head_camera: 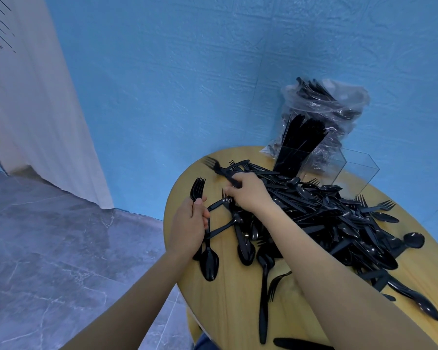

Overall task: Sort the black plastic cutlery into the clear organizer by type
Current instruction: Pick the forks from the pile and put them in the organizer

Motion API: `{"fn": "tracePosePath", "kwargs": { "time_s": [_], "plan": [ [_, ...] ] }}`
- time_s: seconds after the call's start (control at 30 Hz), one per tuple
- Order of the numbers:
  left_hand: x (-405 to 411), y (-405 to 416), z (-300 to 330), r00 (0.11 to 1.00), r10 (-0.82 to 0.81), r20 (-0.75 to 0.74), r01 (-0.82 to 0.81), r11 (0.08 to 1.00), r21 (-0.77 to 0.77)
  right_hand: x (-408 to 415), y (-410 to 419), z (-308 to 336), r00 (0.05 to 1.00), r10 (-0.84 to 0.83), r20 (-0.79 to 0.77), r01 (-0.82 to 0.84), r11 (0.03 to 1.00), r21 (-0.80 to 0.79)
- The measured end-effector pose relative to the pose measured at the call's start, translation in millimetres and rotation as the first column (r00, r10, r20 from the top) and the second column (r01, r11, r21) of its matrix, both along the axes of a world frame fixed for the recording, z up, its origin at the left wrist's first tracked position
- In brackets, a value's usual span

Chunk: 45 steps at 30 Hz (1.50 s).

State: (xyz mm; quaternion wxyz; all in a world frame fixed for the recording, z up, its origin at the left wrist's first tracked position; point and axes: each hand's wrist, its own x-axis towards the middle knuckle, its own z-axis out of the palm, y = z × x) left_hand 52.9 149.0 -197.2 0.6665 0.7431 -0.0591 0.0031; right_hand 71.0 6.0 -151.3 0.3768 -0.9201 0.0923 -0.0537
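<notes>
A big heap of black plastic forks, spoons and knives [334, 218] covers the round wooden table [233, 306]. My left hand [189, 228] grips a small bundle of forks [197, 189], tines up, at the table's left edge. My right hand [248, 192] holds another fork [219, 170] by its handle, tines pointing up-left, above the heap's left end. The clear organizer [339, 168] stands at the back of the table. Its left compartment holds several black knives [299, 145] upright; its right compartments look empty.
A clear plastic bag [326, 107] with more black cutlery leans against the blue wall behind the organizer. Loose spoons and a fork lie near the table's front edge. Grey tiled floor and a white curtain lie to the left.
</notes>
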Motion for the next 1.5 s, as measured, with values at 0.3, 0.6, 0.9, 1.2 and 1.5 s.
{"fn": "tracePosePath", "kwargs": {
  "time_s": [0.3,0.6,0.9,1.2,1.5],
  "plan": [
    [-0.1,-21.2,5.2,0.989,-0.109,-0.101,0.102,0.992,-0.074,-16.1,-22.6,28.4,0.865,-0.221,0.451,0.025,0.915,0.402],
    [-8.9,-57.4,44.1,0.963,-0.269,-0.031,0.266,0.960,-0.092,-42.4,-29.8,36.9,0.860,-0.188,0.475,-0.050,0.894,0.445],
    [-30.8,-64.9,55.7,0.900,-0.416,-0.127,0.337,0.852,-0.400,-70.6,-28.5,31.3,0.860,-0.250,0.446,0.019,0.888,0.460],
    [-37.6,-66.8,52.1,0.928,-0.353,-0.118,0.281,0.872,-0.400,-111.3,-15.6,21.0,0.970,-0.179,0.165,0.058,0.830,0.555],
    [-52.9,-72.9,53.9,0.915,-0.385,-0.124,0.292,0.841,-0.456,-127.2,-22.2,17.3,0.952,-0.168,0.256,0.069,0.933,0.353]
  ]
}}
